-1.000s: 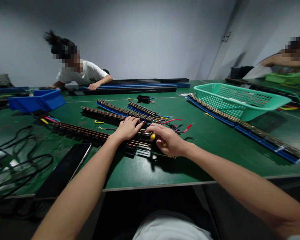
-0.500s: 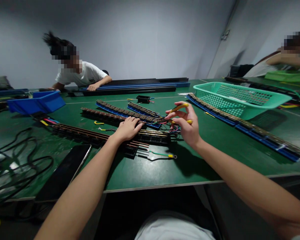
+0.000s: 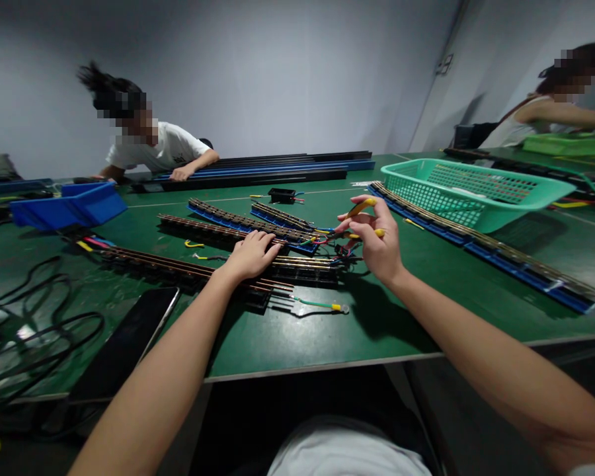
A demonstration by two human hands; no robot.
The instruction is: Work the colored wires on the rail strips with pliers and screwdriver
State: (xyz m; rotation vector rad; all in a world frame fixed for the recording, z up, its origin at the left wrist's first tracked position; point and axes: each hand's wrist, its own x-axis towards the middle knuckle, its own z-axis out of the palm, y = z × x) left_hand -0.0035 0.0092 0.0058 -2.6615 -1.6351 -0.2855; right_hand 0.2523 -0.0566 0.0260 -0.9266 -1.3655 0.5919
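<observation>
My left hand (image 3: 252, 254) lies flat, fingers stretched out, across black strips with long copper-coloured bars. Under and beside it runs a black strip (image 3: 305, 266), with coloured wires (image 3: 344, 250) coming out of its right end. My right hand (image 3: 381, 241) is closed on pliers with yellow handles (image 3: 361, 207). The handles are spread, and the dark jaws point left at the wire ends; whether they grip a wire I cannot tell. Just behind lies a blue-based strip (image 3: 238, 217). Nearer me, a green wire with a ring terminal (image 3: 322, 305) sticks out from another strip.
To the right stand a green basket (image 3: 476, 198) and a long blue-based strip (image 3: 496, 254). A blue bin (image 3: 69, 206), black cables (image 3: 54, 317) and a phone (image 3: 129, 337) are at left. A co-worker (image 3: 153, 142) leans on the far side; another person sits far right.
My right hand has shifted slightly right with the pliers. My left hand stays on the strips. The person at far right has lifted their head and moved an arm.
</observation>
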